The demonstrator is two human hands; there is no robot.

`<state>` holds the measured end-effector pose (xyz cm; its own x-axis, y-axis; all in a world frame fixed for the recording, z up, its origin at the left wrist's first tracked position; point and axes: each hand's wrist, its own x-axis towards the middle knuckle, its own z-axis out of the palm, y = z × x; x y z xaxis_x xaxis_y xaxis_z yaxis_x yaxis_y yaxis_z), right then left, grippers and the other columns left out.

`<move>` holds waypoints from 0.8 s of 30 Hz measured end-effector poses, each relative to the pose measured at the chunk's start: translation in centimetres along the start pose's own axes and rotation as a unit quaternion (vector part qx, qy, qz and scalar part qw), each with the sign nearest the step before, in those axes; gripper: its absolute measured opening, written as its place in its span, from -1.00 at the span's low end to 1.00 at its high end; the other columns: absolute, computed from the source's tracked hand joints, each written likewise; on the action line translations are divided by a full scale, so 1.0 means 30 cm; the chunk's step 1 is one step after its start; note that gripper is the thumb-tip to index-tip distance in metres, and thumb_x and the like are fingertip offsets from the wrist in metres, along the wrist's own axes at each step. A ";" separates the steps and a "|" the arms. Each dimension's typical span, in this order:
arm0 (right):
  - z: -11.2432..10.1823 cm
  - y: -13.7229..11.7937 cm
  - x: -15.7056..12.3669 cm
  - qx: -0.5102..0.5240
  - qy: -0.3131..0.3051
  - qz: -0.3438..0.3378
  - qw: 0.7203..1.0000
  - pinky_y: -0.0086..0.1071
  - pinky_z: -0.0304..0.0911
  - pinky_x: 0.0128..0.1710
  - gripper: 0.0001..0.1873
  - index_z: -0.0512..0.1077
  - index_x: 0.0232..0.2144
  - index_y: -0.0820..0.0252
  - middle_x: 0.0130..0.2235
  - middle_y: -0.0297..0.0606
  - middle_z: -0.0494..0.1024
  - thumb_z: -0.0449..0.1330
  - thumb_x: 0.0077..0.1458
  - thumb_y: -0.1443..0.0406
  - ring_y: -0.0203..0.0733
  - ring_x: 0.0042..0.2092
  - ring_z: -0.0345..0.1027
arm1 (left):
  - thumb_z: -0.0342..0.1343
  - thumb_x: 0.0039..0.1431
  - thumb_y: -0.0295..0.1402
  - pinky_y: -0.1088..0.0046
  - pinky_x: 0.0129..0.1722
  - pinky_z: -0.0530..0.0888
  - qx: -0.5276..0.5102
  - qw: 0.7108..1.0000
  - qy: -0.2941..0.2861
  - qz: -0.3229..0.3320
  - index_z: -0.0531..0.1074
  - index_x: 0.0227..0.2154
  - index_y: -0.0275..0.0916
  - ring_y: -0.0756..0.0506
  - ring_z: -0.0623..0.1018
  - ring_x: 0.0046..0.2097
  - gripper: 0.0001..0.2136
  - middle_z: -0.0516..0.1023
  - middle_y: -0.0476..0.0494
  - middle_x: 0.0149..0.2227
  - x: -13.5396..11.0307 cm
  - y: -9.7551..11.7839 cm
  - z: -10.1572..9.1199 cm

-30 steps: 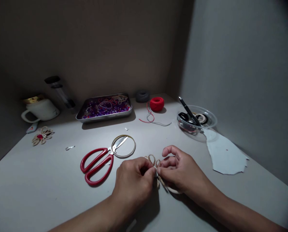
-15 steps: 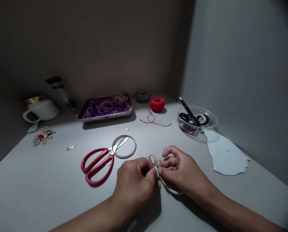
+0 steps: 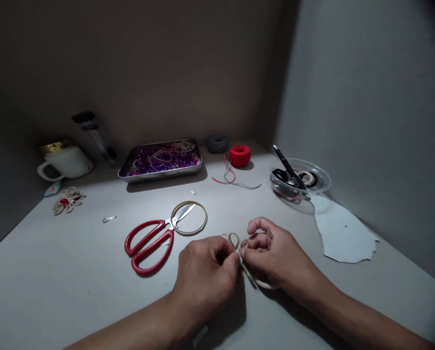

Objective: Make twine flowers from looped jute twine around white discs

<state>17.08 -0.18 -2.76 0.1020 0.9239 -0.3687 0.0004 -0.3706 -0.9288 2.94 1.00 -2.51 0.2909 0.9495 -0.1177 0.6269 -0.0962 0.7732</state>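
Observation:
My left hand [image 3: 205, 274] and my right hand [image 3: 274, 255] meet low in the middle of the grey table, both pinched on a small looped piece of beige cord [image 3: 233, 238]. Its loops stick up between my fingertips and a strand trails under my right hand. Red-handled scissors [image 3: 150, 239] lie just left of my left hand, their blades resting across a thin ring [image 3: 203, 218].
A metal tray of purple and red beads [image 3: 160, 159] sits at the back. Red thread ball [image 3: 239, 155], grey spool [image 3: 217, 143], clear bowl with a pen [image 3: 300, 181], white paper scrap [image 3: 343, 235], white mug [image 3: 66, 162], a finished cord flower [image 3: 67, 201] at left.
Both hands stay pinched on the cord piece with only slight finger shifts. The view has tilted a little.

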 end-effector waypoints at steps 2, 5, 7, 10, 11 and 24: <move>0.000 0.002 -0.002 0.011 -0.002 0.003 1.000 -0.58 -0.02 -0.73 -0.68 0.11 -0.44 0.09 -0.67 -0.61 0.33 0.14 -0.29 0.41 -0.48 -0.71 0.04 | 0.01 0.01 -0.31 0.49 -0.50 0.25 0.003 1.000 -0.003 -0.001 0.43 -0.60 -0.21 -0.04 0.40 -0.50 -0.82 0.47 -0.03 -0.59 0.003 0.000 0.000; -0.001 0.005 -0.001 0.019 -0.002 0.004 1.000 -0.59 -0.03 -0.73 -0.68 0.10 -0.44 0.09 -0.68 -0.62 0.31 0.15 -0.28 0.40 -0.48 -0.71 0.02 | 0.01 0.02 -0.30 0.49 -0.50 0.25 0.004 1.000 -0.006 0.003 0.42 -0.61 -0.21 -0.04 0.40 -0.50 -0.81 0.47 -0.03 -0.59 0.009 -0.001 0.000; -0.002 0.006 0.000 0.017 -0.005 0.000 1.000 -0.59 -0.04 -0.74 -0.68 0.09 -0.43 0.09 -0.68 -0.62 0.31 0.16 -0.27 0.40 -0.48 -0.71 0.02 | 0.01 0.02 -0.31 0.49 -0.50 0.25 0.006 1.000 -0.002 0.004 0.42 -0.61 -0.21 -0.03 0.40 -0.51 -0.81 0.47 -0.02 -0.60 0.010 0.000 -0.001; -0.007 0.004 0.001 0.003 -0.013 -0.012 1.000 -0.59 -0.02 -0.74 -0.68 0.10 -0.42 0.09 -0.67 -0.61 0.32 0.16 -0.26 0.39 -0.47 -0.71 0.05 | 0.02 0.01 -0.33 0.50 -0.51 0.24 0.009 1.000 0.000 0.005 0.42 -0.61 -0.21 -0.03 0.39 -0.51 -0.83 0.47 -0.02 -0.60 0.009 0.003 -0.002; -0.009 0.002 0.001 -0.003 -0.019 -0.015 1.000 -0.59 -0.02 -0.74 -0.68 0.10 -0.41 0.09 -0.67 -0.60 0.33 0.16 -0.25 0.38 -0.46 -0.71 0.06 | 0.01 0.01 -0.33 0.50 -0.51 0.24 0.009 1.000 0.000 0.006 0.42 -0.61 -0.21 -0.02 0.39 -0.51 -0.82 0.47 -0.02 -0.59 0.008 0.004 -0.002; -0.007 -0.012 -0.003 0.022 -0.031 0.013 0.999 -0.58 -0.03 -0.77 -0.63 0.07 -0.41 0.08 -0.68 -0.63 0.32 0.13 -0.31 0.43 -0.47 -0.74 0.03 | 0.02 -0.01 -0.35 0.51 -0.52 0.22 0.017 1.000 0.001 0.005 0.42 -0.62 -0.23 -0.02 0.36 -0.52 -0.84 0.45 -0.02 -0.60 0.002 0.016 -0.009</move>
<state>17.27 -0.16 -2.37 0.0404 0.9185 -0.3934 -0.0452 -0.3916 -0.9190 3.05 1.10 -1.98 0.2961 0.9490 -0.1083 0.6482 -0.1164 0.7525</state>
